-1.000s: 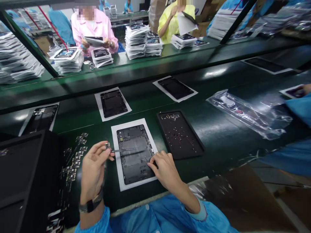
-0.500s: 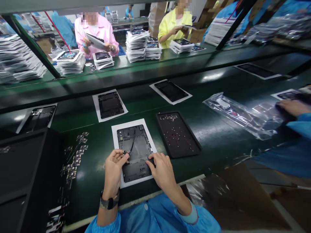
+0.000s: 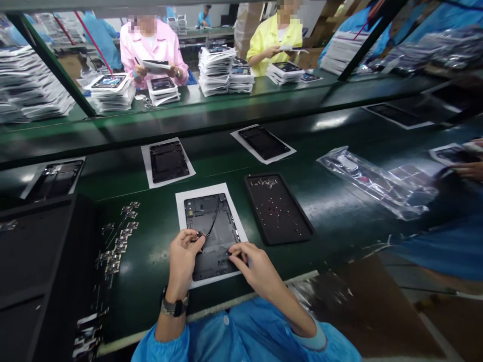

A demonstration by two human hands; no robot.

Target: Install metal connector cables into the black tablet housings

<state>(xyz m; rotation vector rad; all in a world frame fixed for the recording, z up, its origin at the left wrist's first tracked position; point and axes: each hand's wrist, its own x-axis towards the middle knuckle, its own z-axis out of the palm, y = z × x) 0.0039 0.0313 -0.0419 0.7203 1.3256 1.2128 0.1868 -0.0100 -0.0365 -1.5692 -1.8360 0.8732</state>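
A black tablet back shell lies on a white sheet in front of me. My left hand, over the shell's left side, pinches a small circuit board. From that board a thin black cable runs up across the shell. My right hand is at the shell's lower right, thumb and forefinger pinched together close to its surface; whatever is between them is too small to make out. To the right sits a shallow black tray with small parts in it.
Several small circuit boards lie in a row left of the shell, beside a large black box. More tablet shells rest on the green conveyor. Clear plastic bags lie at right, near a co-worker's hand.
My right hand has moved slightly down along the shell's right side, its fingers closer together. My left hand still holds the circuit board. The co-worker at right has lifted a sheet-backed tablet part.
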